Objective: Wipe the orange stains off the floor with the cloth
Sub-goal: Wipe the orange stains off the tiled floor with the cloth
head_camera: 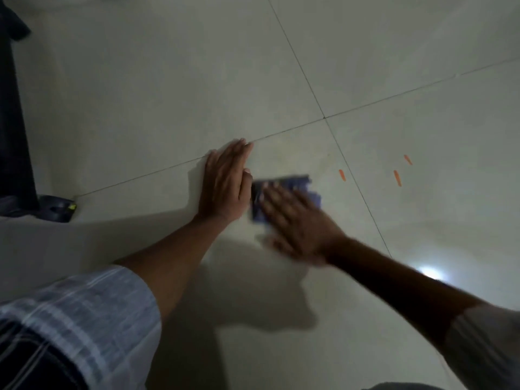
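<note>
Pressing the cloth [284, 194] flat at frame centre, right hand [298, 223] open-palmed, no grip closed on it; left hand [225, 184] splayed on the floor [168, 94]. Three orange stains [397, 178] sit right of the cloth, untouched. Risk: the loose cloth slips under the palm and smears them.

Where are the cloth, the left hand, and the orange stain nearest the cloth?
cloth [292, 183]: head view, its uncovered far edge.
left hand [225, 184]: head view, back of hand.
nearest orange stain [342, 175]: head view, its middle.

Both forearms are bare from the elbow down. The left sleeve [92, 313] is pale blue-grey with white checked lines, pushed up near the elbow. The right sleeve [484, 342] looks pale grey, though dim light and blur hide any pattern. No rings show on the fingers [242, 149].
</note>
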